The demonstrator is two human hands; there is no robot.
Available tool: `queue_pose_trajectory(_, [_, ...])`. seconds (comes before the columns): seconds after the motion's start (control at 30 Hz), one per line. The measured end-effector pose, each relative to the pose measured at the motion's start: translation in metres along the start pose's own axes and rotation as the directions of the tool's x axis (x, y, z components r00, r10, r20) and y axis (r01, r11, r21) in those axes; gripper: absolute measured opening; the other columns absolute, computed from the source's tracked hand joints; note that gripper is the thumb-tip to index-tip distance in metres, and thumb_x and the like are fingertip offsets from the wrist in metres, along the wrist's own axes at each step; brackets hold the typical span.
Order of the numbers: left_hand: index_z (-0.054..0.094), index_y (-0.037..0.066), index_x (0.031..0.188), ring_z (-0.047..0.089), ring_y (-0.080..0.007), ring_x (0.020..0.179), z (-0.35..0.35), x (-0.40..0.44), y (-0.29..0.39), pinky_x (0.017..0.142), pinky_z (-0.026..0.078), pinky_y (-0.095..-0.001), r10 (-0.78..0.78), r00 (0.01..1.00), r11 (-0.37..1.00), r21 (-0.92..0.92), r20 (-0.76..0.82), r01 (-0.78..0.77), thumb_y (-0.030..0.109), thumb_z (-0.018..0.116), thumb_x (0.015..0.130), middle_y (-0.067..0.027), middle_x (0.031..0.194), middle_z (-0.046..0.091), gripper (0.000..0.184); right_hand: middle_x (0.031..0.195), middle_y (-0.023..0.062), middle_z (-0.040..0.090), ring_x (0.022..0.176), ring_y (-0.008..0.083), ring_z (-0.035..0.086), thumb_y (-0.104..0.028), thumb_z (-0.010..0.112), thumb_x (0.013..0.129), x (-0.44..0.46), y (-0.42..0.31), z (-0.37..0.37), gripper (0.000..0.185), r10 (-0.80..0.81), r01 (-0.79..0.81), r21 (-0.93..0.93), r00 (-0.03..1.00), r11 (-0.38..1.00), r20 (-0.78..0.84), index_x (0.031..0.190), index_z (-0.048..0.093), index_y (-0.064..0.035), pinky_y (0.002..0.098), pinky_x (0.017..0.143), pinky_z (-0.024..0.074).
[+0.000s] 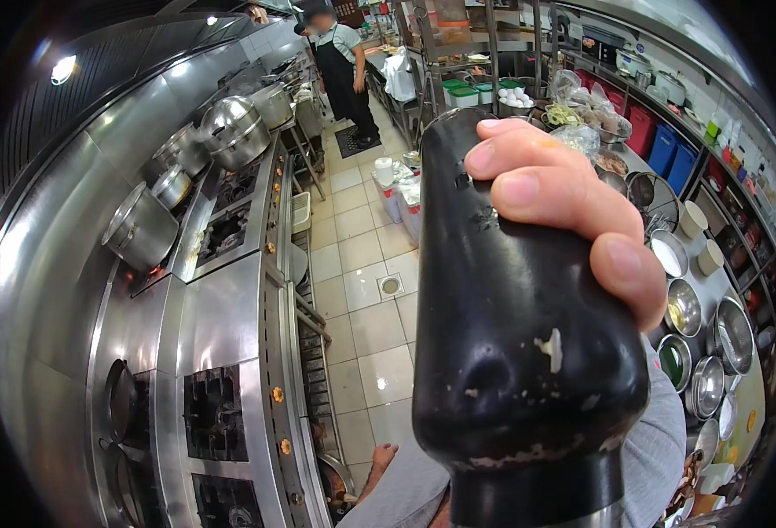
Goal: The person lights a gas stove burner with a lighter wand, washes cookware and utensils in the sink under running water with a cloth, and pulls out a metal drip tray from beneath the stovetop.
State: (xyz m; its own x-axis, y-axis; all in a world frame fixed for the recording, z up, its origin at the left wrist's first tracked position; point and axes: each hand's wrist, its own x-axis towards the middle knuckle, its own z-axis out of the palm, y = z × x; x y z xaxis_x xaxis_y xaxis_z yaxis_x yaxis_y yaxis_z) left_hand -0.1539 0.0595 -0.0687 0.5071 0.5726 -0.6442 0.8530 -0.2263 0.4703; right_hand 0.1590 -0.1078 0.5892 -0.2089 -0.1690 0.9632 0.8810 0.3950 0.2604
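Note:
Close in front of the camera stands a large black pepper mill (529, 352), with a narrowed waist low down and chipped, worn paint. My right hand (573, 189) wraps around its upper right side, fingertips pressed on the black surface. Its thumb is hidden. The mill covers much of the middle of the view. Low down, beside the stove front, my left hand (385, 454) is small and partly visible, apart from the mill; its fingers are too unclear to read. A pan with food (340, 480) sits near it at the stove's edge.
A steel stove (221, 317) with burners and pots (142, 227) runs along the left. A person in a dark apron (344, 75) stands at the far end of the tiled aisle (353, 299). Steel bowls (706, 387) crowd the counter on the right.

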Motion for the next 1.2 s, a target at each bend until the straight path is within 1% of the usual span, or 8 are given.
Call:
queue_pose_trajectory(0.2, [0.055, 0.000, 0.107, 0.052, -0.0267, 0.104, 0.001, 0.000, -0.002, 0.089, 0.040, -0.0332, 0.016, 1.000, 1.000, -0.011, -0.023, -0.017, 0.039, 0.061, 0.071, -0.0169, 0.108, 0.056, 0.054, 0.103, 0.0183, 0.050, 0.087, 0.0345, 0.052, -0.028, 0.050, 0.083, 0.001, 0.000, -0.001, 0.047, -0.022, 0.023, 0.032, 1.000, 0.999, -0.009, 0.124, 0.032, -0.0152, 0.0532, 0.081, 0.0399])
queue_pose_trajectory(0.7, [0.055, 0.001, 0.108, 0.052, -0.0268, 0.104, -0.003, -0.001, -0.004, 0.090, 0.039, -0.0330, 0.004, 0.999, 1.000, 0.023, 0.033, -0.005, 0.040, 0.060, 0.070, -0.0169, 0.108, 0.056, 0.055, 0.103, 0.0184, 0.050, 0.087, 0.0346, 0.052, -0.028, 0.049, 0.084, -0.004, -0.002, -0.018, 0.044, 0.023, -0.021, -0.037, 0.998, 0.999, 0.067, 0.123, 0.033, -0.0157, 0.0531, 0.081, 0.0399])
queue_pose_trajectory(0.8, [0.056, 0.001, 0.108, 0.052, -0.0264, 0.104, -0.005, 0.001, -0.004, 0.089, 0.040, -0.0330, -0.005, 0.999, 0.998, 0.066, 0.032, 0.003, 0.041, 0.060, 0.070, -0.0169, 0.108, 0.057, 0.056, 0.103, 0.0195, 0.050, 0.087, 0.0352, 0.052, -0.027, 0.049, 0.084, -0.011, -0.002, -0.025, 0.044, 0.040, -0.040, -0.014, 0.998, 0.999, 0.048, 0.123, 0.033, -0.0139, 0.0536, 0.081, 0.0396])
queue_pose_trajectory(0.93, [0.056, 0.000, 0.107, 0.054, -0.0264, 0.101, -0.003, 0.017, -0.013, 0.087, 0.041, -0.0324, 0.045, 0.997, 0.994, 0.101, 0.056, -0.051, 0.042, 0.060, 0.071, -0.0167, 0.106, 0.057, 0.055, 0.099, 0.0243, 0.052, 0.086, 0.0375, 0.053, -0.024, 0.048, 0.084, -0.023, -0.007, -0.045, 0.042, 0.143, -0.144, 0.002, 0.987, 0.990, 0.072, 0.120, 0.034, -0.0084, 0.0543, 0.080, 0.0395])
queue_pose_trajectory(1.0, [0.056, -0.001, 0.106, 0.056, -0.0266, 0.098, -0.005, 0.024, -0.016, 0.084, 0.043, -0.0326, 0.135, 0.988, 0.983, 0.115, 0.073, -0.142, 0.040, 0.059, 0.074, -0.0173, 0.104, 0.058, 0.052, 0.101, 0.0242, 0.051, 0.091, 0.0351, 0.052, -0.024, 0.061, 0.074, -0.033, -0.008, -0.060, 0.053, 0.228, -0.232, 0.035, 0.969, 0.972, 0.099, 0.115, 0.038, -0.0001, 0.0474, 0.082, 0.0405])
queue_pose_trajectory(1.07, [0.056, -0.001, 0.106, 0.056, -0.0265, 0.098, -0.007, 0.024, -0.018, 0.084, 0.043, -0.0327, 0.142, 0.987, 0.981, 0.118, 0.074, -0.150, 0.038, 0.058, 0.074, -0.0174, 0.104, 0.058, 0.051, 0.103, 0.0242, 0.050, 0.095, 0.0328, 0.052, -0.024, 0.073, 0.064, -0.046, -0.010, -0.080, 0.064, 0.370, -0.384, 0.111, 0.920, 0.917, 0.130, 0.109, 0.041, 0.0082, 0.0405, 0.083, 0.0416])
queue_pose_trajectory(1.13, [0.056, -0.002, 0.106, 0.057, -0.0263, 0.097, -0.011, 0.022, -0.009, 0.083, 0.044, -0.0328, 0.163, 0.985, 0.981, 0.098, 0.058, -0.168, 0.036, 0.058, 0.075, -0.0176, 0.103, 0.059, 0.049, 0.112, 0.0206, 0.045, 0.104, 0.0289, 0.048, -0.026, 0.079, 0.055, -0.061, -0.022, -0.106, 0.085, 0.689, -0.710, 0.115, 0.703, 0.695, 0.177, 0.118, 0.031, 0.0053, 0.0386, 0.090, 0.0373])
queue_pose_trajectory(1.2, [0.056, -0.003, 0.105, 0.057, -0.0261, 0.095, -0.016, 0.021, 0.001, 0.081, 0.045, -0.0329, 0.187, 0.982, 0.979, 0.075, 0.039, -0.189, 0.034, 0.057, 0.077, -0.0178, 0.101, 0.059, 0.046, 0.119, 0.0167, 0.040, 0.110, 0.0244, 0.044, -0.018, 0.080, 0.051, -0.088, -0.038, -0.122, 0.099, 0.845, -0.845, -0.061, 0.523, 0.531, 0.111, 0.127, 0.019, 0.0016, 0.0360, 0.094, 0.0337])
